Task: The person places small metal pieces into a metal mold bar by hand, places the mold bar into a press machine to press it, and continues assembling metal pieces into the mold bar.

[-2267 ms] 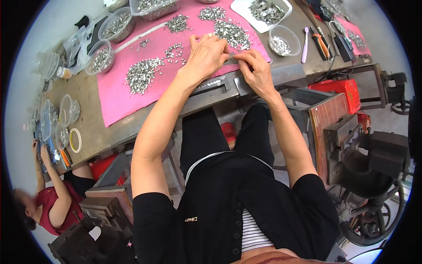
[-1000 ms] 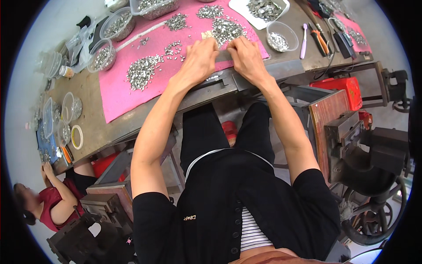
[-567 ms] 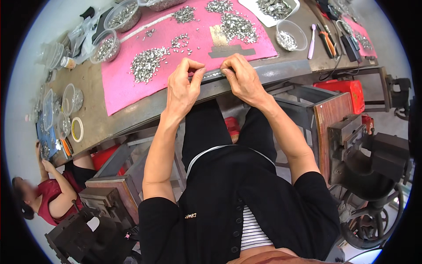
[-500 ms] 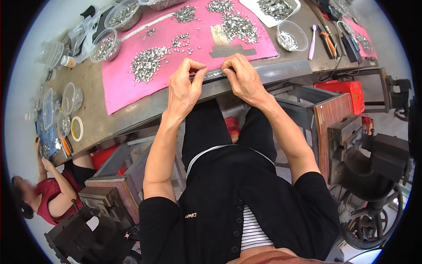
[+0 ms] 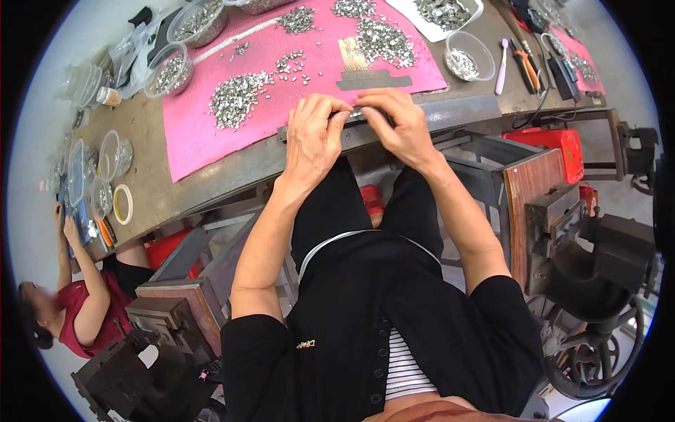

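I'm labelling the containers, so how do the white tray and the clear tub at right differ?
The white tray is opaque and squarish; the clear tub is see-through and round. The tray looks larger than the tub. The tub sits nearer the bench's front edge than the tray. Both hold silvery pieces.

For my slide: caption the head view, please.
Left hand and right hand close together by a pink mat bearing piles of silvery pieces.

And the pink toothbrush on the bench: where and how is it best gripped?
I would hold the toothbrush by the near part of its handle, the right hand coming from the person's side: it lies flat, handle toward the bench edge, head pointing away, between a clear tub and pliers.
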A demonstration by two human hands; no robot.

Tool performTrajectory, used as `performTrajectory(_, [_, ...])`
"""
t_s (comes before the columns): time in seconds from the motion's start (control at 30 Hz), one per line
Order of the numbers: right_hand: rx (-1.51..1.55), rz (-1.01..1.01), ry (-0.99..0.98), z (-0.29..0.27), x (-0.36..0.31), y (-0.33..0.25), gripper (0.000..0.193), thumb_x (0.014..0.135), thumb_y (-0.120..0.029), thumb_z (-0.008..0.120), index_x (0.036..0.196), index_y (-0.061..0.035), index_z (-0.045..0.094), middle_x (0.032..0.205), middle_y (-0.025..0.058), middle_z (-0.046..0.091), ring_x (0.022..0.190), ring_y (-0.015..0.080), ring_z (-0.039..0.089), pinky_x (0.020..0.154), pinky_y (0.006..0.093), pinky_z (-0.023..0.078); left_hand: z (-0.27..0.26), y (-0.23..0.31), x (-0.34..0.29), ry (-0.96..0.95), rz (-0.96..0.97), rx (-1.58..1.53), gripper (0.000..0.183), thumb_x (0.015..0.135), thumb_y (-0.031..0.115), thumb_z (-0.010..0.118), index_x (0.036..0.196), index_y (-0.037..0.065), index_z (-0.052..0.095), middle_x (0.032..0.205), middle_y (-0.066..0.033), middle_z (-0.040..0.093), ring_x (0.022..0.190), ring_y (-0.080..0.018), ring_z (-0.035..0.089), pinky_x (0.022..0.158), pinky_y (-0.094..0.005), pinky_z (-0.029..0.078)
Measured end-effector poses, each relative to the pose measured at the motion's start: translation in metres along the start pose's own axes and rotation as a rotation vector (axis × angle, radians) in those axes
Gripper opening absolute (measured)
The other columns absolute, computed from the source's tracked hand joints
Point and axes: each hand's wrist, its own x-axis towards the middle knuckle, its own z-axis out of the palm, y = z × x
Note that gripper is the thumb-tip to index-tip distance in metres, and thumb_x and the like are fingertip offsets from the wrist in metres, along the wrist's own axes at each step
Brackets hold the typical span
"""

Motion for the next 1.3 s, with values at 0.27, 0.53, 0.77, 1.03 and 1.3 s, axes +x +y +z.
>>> performTrajectory(0.27, [0.131,0.284,0.053,-0.002,-0.011,0.01,0.012,0.095,-0.006,0.067,0.105,0.0001,0.071,0.097,0.0089,0.071,0.087,0.0166,0.067,0.078,0.0289,0.052,0.006,0.0,-0.001,-0.001,0.034,0.134,0.007,0.091,0.011,0.069,0.095,0.006,0.067,0.094,-0.005,0.065,0.09,-0.0253,0.061,0.079,-0.0383,0.041])
performTrajectory(0.53, [0.133,0.274,0.079,0.001,-0.012,0.01,0.011,0.093,-0.005,0.067,0.102,-0.0024,0.072,0.093,0.0109,0.07,0.084,0.0255,0.068,0.075,0.0345,0.052,0.01,-0.001,-0.001,0.043,0.088,0.166,0.007,0.088,0.01,0.07,0.093,0.006,0.066,0.092,-0.0065,0.062,0.088,-0.0275,0.06,0.08,-0.0402,0.042])
performTrajectory(0.77, [0.132,0.27,0.075,0.001,-0.011,0.01,0.011,0.092,-0.005,0.067,0.101,-0.002,0.072,0.093,0.011,0.07,0.083,0.0254,0.068,0.074,0.0343,0.053,0.009,-0.001,-0.001,0.03,0.092,0.199,0.011,0.088,0.008,0.071,0.095,0.004,0.064,0.092,-0.008,0.063,0.088,-0.0289,0.061,0.083,-0.0407,0.044])
performTrajectory(1.03, [-0.044,0.109,0.092,-0.002,-0.002,0.013,0.012,0.091,-0.003,0.068,0.101,-0.0028,0.072,0.091,0.0106,0.07,0.08,0.0233,0.067,0.074,0.0324,0.051,0.006,0.007,0.003,0.004,0.236,0.274,0.015,0.082,0.006,0.072,0.093,0.006,0.062,0.091,-0.0094,0.059,0.087,-0.0306,0.059,0.084,-0.0432,0.044])
performTrajectory(1.3, [-0.34,0.063,0.126,-0.005,0.039,0.055,0.007,0.088,-0.008,0.069,0.092,-0.0055,0.074,0.082,0.0098,0.063,0.078,0.0301,0.063,0.074,0.0415,0.046,0.006,0.007,-0.006,0.037,0.09,0.185,0.019,0.083,0.01,0.075,0.1,0.006,0.066,0.092,-0.0093,0.064,0.088,-0.03,0.06,0.086,-0.0428,0.044])
